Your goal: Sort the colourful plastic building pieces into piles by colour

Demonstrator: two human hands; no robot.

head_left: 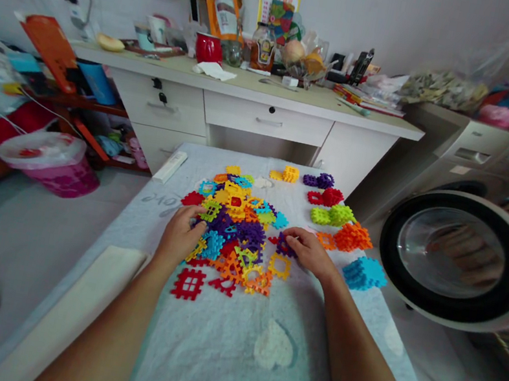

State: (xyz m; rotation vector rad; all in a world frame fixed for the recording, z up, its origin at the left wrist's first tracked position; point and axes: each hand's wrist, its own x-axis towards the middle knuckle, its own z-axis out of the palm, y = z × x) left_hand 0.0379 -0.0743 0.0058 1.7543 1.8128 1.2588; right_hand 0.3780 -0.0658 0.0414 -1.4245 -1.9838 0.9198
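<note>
A heap of colourful plastic interlocking pieces covers the middle of the cloth-covered table. At its left side my left hand has curled fingers at a green window-shaped piece; how firmly it grips is hard to see. My right hand pinches a purple square piece at the heap's right edge. A yellow square frame lies just below that piece. Nearer me are a red window-shaped piece and an orange triangular piece.
Along the right side stand stacks by colour: yellow, purple, red, green, orange and blue. A washing machine with its door open is at the right. A cluttered cabinet stands behind.
</note>
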